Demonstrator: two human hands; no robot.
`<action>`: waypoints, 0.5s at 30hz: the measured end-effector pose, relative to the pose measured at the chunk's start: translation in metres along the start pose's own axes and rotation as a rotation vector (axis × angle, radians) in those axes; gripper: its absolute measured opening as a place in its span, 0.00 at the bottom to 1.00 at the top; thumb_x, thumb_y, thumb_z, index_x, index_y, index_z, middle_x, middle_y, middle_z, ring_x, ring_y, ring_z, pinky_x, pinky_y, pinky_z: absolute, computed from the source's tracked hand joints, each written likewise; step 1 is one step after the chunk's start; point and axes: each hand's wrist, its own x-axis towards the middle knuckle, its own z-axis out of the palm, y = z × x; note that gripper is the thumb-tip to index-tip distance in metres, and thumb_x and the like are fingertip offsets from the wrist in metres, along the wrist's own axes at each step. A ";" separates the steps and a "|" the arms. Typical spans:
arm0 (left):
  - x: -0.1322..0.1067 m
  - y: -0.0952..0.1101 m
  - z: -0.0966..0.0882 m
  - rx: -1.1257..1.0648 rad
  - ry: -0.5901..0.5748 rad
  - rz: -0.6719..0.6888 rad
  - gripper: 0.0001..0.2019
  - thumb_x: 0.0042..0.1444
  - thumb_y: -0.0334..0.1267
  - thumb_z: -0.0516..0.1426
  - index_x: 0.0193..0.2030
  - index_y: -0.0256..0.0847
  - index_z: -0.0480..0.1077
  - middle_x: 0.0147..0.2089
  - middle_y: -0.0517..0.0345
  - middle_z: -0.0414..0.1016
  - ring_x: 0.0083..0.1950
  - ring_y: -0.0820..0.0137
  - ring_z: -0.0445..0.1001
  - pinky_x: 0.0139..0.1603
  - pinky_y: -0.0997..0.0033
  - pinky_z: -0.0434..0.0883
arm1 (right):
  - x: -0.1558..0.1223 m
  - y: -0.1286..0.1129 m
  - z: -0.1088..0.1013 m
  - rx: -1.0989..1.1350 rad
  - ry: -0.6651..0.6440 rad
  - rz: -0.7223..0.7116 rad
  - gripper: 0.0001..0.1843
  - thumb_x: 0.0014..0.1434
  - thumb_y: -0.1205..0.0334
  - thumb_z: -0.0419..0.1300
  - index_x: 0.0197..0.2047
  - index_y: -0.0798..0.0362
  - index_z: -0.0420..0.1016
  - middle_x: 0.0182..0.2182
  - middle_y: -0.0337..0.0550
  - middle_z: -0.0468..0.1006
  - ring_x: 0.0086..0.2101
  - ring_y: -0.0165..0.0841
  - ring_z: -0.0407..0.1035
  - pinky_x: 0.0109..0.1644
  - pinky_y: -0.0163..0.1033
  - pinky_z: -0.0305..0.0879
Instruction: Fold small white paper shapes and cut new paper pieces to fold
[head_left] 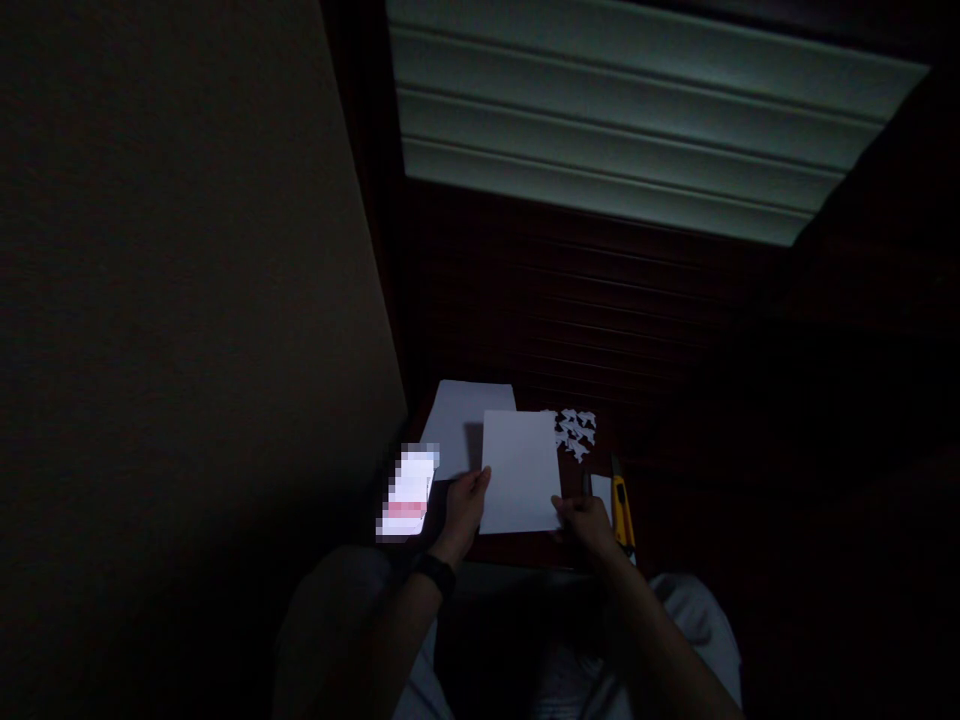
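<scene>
A blank white sheet of paper point(520, 470) is held up between my two hands over a small dark table. My left hand point(466, 505) pinches its left edge, and a dark band circles that wrist. At the lower right edge, my right hand point(587, 520) has its thumb on the paper, the other fingers closed beneath. Behind it lies more white paper point(469, 410). Small white paper cutouts point(576, 430) are piled to the right. A yellow utility knife point(622, 512) lies just right of my right hand, beside a small white piece point(601, 490).
A lit phone-like screen point(407, 495), blurred out, is left of my left hand. A dark slim object point(586, 484) lies near the knife. A wall point(225, 300) rises on the left, and a dark slatted panel point(555, 280) stands behind the table. The room is dim.
</scene>
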 end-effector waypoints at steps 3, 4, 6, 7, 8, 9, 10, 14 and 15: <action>0.002 -0.002 -0.001 0.001 0.007 0.004 0.18 0.42 0.52 0.61 0.27 0.35 0.74 0.26 0.54 0.73 0.32 0.65 0.69 0.32 0.71 0.63 | 0.000 0.000 0.002 0.042 -0.008 -0.025 0.23 0.36 0.43 0.67 0.17 0.55 0.65 0.13 0.32 0.62 0.15 0.25 0.59 0.21 0.37 0.69; 0.003 -0.003 -0.001 0.005 0.003 0.006 0.19 0.42 0.52 0.60 0.28 0.35 0.74 0.27 0.54 0.74 0.32 0.66 0.69 0.32 0.71 0.63 | 0.000 0.000 0.002 0.046 -0.009 -0.023 0.23 0.36 0.43 0.67 0.17 0.55 0.66 0.13 0.31 0.62 0.15 0.25 0.58 0.22 0.37 0.70; 0.004 -0.004 -0.001 0.021 -0.001 0.011 0.20 0.43 0.53 0.60 0.29 0.34 0.74 0.27 0.55 0.74 0.32 0.67 0.69 0.32 0.71 0.63 | 0.000 0.000 0.003 0.046 -0.011 -0.019 0.24 0.36 0.43 0.67 0.18 0.55 0.66 0.13 0.31 0.62 0.16 0.25 0.58 0.22 0.37 0.70; 0.004 -0.005 -0.001 0.029 0.001 0.016 0.20 0.43 0.53 0.60 0.29 0.34 0.74 0.28 0.55 0.74 0.32 0.67 0.69 0.32 0.71 0.63 | -0.001 -0.001 0.003 0.048 -0.015 -0.021 0.23 0.36 0.43 0.66 0.17 0.56 0.66 0.13 0.32 0.62 0.16 0.25 0.58 0.23 0.38 0.70; 0.004 -0.006 -0.001 0.035 0.005 0.023 0.20 0.44 0.53 0.59 0.30 0.34 0.74 0.28 0.55 0.74 0.32 0.67 0.69 0.33 0.71 0.63 | -0.002 -0.001 0.003 0.054 -0.022 -0.022 0.23 0.37 0.44 0.66 0.17 0.55 0.66 0.14 0.32 0.62 0.17 0.25 0.58 0.23 0.38 0.70; 0.005 -0.006 -0.001 0.039 0.010 0.031 0.21 0.44 0.53 0.59 0.30 0.34 0.74 0.29 0.55 0.74 0.33 0.67 0.69 0.33 0.71 0.63 | -0.003 -0.002 0.004 0.065 -0.034 -0.024 0.23 0.37 0.44 0.67 0.17 0.55 0.66 0.14 0.32 0.62 0.17 0.25 0.59 0.24 0.38 0.70; 0.005 -0.007 -0.001 0.040 0.015 0.037 0.21 0.44 0.53 0.59 0.31 0.34 0.74 0.30 0.54 0.74 0.34 0.66 0.69 0.34 0.71 0.63 | -0.004 -0.003 0.004 0.079 -0.045 -0.028 0.23 0.36 0.45 0.67 0.17 0.55 0.65 0.14 0.32 0.62 0.18 0.25 0.59 0.24 0.38 0.70; 0.006 -0.008 -0.001 0.039 0.023 0.045 0.21 0.44 0.53 0.59 0.34 0.34 0.75 0.33 0.53 0.75 0.37 0.65 0.70 0.37 0.70 0.64 | -0.005 -0.005 0.004 0.114 -0.084 -0.027 0.23 0.34 0.46 0.68 0.15 0.55 0.63 0.15 0.33 0.63 0.19 0.27 0.60 0.25 0.37 0.69; 0.006 -0.007 -0.001 0.036 0.026 0.042 0.21 0.44 0.53 0.59 0.35 0.34 0.75 0.34 0.52 0.75 0.38 0.64 0.70 0.38 0.69 0.64 | -0.005 -0.005 0.004 0.112 -0.087 -0.025 0.23 0.34 0.46 0.68 0.15 0.55 0.63 0.15 0.34 0.64 0.20 0.27 0.60 0.25 0.37 0.69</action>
